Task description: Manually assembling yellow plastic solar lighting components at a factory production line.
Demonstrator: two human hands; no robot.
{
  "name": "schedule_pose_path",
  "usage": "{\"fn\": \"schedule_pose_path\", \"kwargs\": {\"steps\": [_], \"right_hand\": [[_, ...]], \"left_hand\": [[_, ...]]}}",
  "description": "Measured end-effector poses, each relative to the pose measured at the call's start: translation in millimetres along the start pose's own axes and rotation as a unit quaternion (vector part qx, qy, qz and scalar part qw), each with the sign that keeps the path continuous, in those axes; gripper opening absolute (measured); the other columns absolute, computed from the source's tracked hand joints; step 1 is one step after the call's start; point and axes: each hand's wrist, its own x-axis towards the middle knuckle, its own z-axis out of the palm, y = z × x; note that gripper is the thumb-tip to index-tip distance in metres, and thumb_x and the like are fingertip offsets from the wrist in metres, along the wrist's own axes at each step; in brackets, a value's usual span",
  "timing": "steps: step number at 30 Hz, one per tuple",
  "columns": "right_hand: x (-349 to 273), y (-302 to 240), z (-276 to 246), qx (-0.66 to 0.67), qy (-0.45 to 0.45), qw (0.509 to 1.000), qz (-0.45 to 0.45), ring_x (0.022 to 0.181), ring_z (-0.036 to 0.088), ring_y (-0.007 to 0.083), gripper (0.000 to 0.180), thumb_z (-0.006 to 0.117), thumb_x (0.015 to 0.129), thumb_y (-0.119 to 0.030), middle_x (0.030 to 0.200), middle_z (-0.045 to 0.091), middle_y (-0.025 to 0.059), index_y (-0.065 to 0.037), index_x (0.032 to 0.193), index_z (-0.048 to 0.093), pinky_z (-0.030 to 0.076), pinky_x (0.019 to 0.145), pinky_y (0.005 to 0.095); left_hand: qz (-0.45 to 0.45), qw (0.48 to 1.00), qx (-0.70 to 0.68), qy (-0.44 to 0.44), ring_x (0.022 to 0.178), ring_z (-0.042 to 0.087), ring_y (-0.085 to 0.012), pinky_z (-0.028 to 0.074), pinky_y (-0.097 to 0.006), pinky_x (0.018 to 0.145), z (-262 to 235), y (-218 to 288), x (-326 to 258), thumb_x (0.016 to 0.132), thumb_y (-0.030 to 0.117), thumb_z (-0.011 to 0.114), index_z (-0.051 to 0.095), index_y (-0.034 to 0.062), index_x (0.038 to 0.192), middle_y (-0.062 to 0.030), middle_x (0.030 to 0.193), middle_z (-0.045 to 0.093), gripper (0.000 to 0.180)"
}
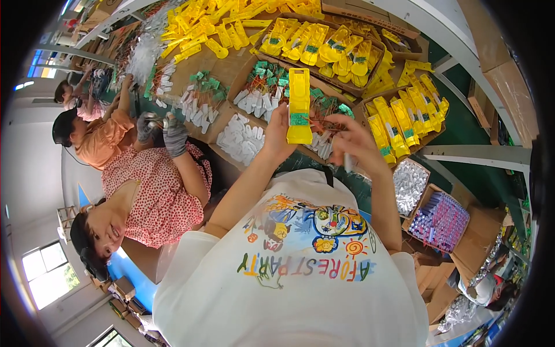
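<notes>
My left hand (278, 136) is closed around a long yellow plastic housing (299, 87), held upright in front of my chest. A small green circuit board (299, 119) sits in its lower part. To the right, my right hand (363, 146) has curled fingers, somewhat blurred, close beside the housing. A small white part (347, 163) shows at its lower fingers. Thin wires near the board lead toward this hand, but where they end is hard to see. Beyond the hands stands a cardboard box of white parts (254, 103) with wired green boards.
Yellow housings fill a far box (315, 43) and a right-hand box (399, 124). Loose white pieces (241, 140) lie in a tray. At right are silvery parts (410, 185) and purple-wrapped cylinders (439, 220). A gloved co-worker (153, 185) sits close on the left.
</notes>
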Motion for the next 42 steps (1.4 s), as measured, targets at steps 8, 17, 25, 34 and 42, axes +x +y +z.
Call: {"fn": "schedule_pose_path", "kwargs": {"steps": [8,17,25,34,42], "right_hand": [[-15.9,-46.2,-18.1,0.158,0.091,0.971,-0.156,0.073,0.059,0.0124,0.049,0.065,0.083,-0.021,0.089,0.060,0.0075,0.000,0.124,0.048,0.050,0.058,0.0217],[23.1,-51.0,-8.3,-0.128,0.359,0.887,-0.260,0.077,0.057,0.0067,0.028,0.054,0.093,-0.020,0.088,0.063,0.0043,-0.002,0.113,0.061,0.045,0.066,0.0179],[37.3,-40.0,2.4,-0.258,0.371,0.856,-0.249,0.082,0.055,0.0093,0.035,0.049,0.095,-0.026,0.095,0.065,0.0061,-0.002,0.117,0.060,0.044,0.075,0.0235],[48.0,-41.5,30.2,-0.241,0.461,0.832,-0.192,0.081,0.058,0.0154,0.033,0.044,0.097,-0.029,0.082,0.064,0.0051,-0.007,0.115,0.061,0.044,0.074,0.0279],[62.4,-37.9,3.2,-0.276,0.240,0.860,-0.357,0.071,0.056,0.0260,0.068,0.019,0.096,-0.051,0.075,0.062,0.0087,-0.002,0.091,0.066,0.045,0.067,0.0330]], "left_hand": [[-0.033,0.999,-0.022,-0.030,0.089,0.057,-0.0231,0.047,-0.042,0.079,18.1,14.3,-11.6,0.089,0.033,0.031,0.049,0.0040,0.122,-0.0093,0.102,0.060,0.047],[-0.087,0.989,0.107,-0.049,0.095,0.058,-0.0209,0.048,-0.035,0.082,32.3,3.6,-31.4,0.086,0.017,0.041,0.038,0.0052,0.129,-0.0109,0.117,0.055,0.045],[0.054,0.972,0.228,0.006,0.087,0.054,-0.0182,0.047,-0.033,0.079,41.3,-5.1,-39.3,0.086,0.011,0.039,0.036,0.0044,0.130,-0.0111,0.111,0.053,0.044],[0.151,0.841,0.519,-0.020,0.096,0.053,-0.0197,0.042,-0.029,0.084,35.4,-22.0,-42.0,0.086,0.007,0.048,0.030,0.0000,0.137,-0.0130,0.114,0.053,0.054],[-0.027,0.926,0.371,-0.065,0.090,0.052,-0.0111,0.044,-0.025,0.079,38.2,-4.7,-51.0,0.083,0.007,0.054,0.044,-0.0023,0.130,-0.0093,0.108,0.058,0.049]]}}
